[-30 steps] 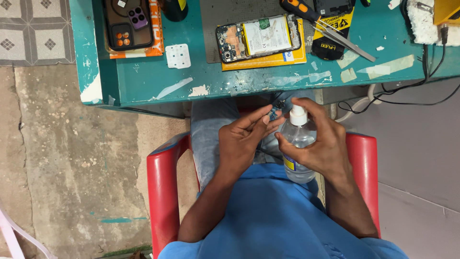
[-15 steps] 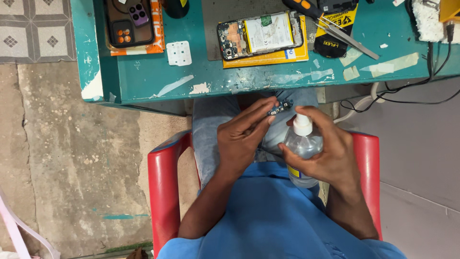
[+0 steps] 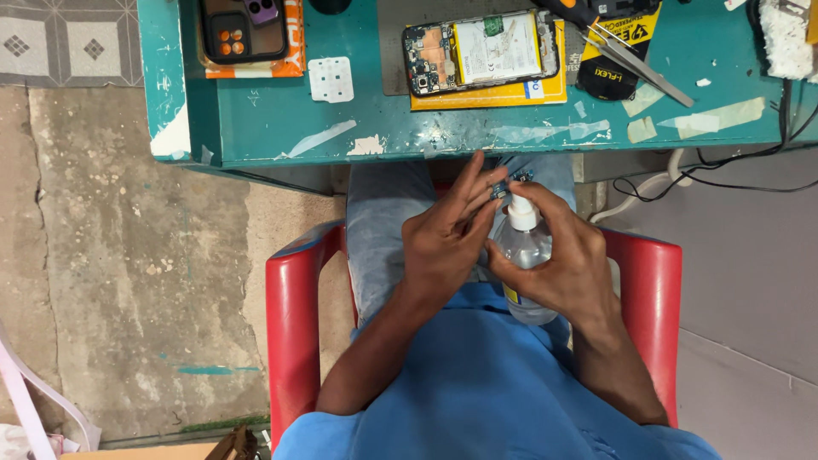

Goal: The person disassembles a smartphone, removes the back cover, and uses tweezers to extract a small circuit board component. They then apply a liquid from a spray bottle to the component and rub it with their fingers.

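Observation:
Over my lap, my right hand [image 3: 564, 266] grips a clear spray bottle [image 3: 521, 255] with a white pump top, forefinger resting on the nozzle. Just in front of that nozzle my left hand [image 3: 445, 238] pinches a small blue circuit board [image 3: 509, 183] between its fingertips. Both hands hover above my jeans, just below the front edge of the teal workbench [image 3: 256, 119]. An opened phone [image 3: 481, 49], its battery and boards exposed, lies on a yellow pad on the bench.
I sit in a red plastic chair [image 3: 294, 324]. On the bench lie a phone in a dark case [image 3: 243, 30] on an orange pad, a white square part [image 3: 331, 79], tweezers [image 3: 635, 60], tape scraps and black cables [image 3: 724, 175] at right. Bare concrete floor spreads left.
The bottle has shifted slightly toward my body and my forefinger has settled on its pump. My left hand has raised the small board toward the nozzle.

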